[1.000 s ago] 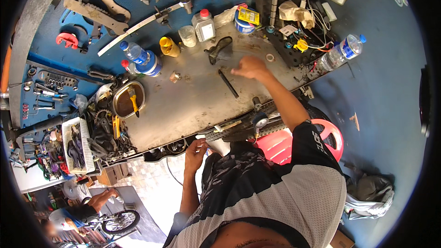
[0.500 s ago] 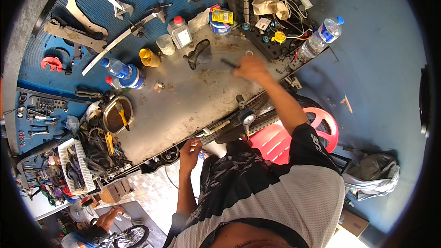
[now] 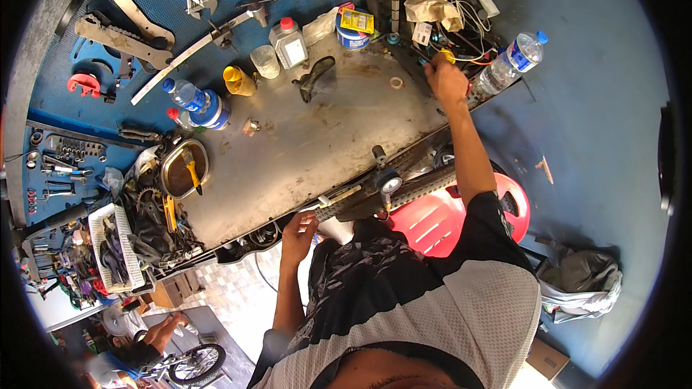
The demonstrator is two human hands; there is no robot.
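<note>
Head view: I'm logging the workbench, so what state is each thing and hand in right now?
Right hand: stretched out to the far bench corner, among small parts and wires.
Left hand: at the near bench edge, fingers curled; grip unclear.
Clear water bottle: blue cap on, lying tilted.
Second water bottle: capped, on its side.
White bottle: upright, red cap on.
Metal bowl: open, yellow-handled brush inside.
Pressure gauge: at the near edge, reading unreadable.

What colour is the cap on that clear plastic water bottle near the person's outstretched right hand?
Blue: the clear plastic water bottle beside the right hand has a blue cap, seen in the head view.
</note>
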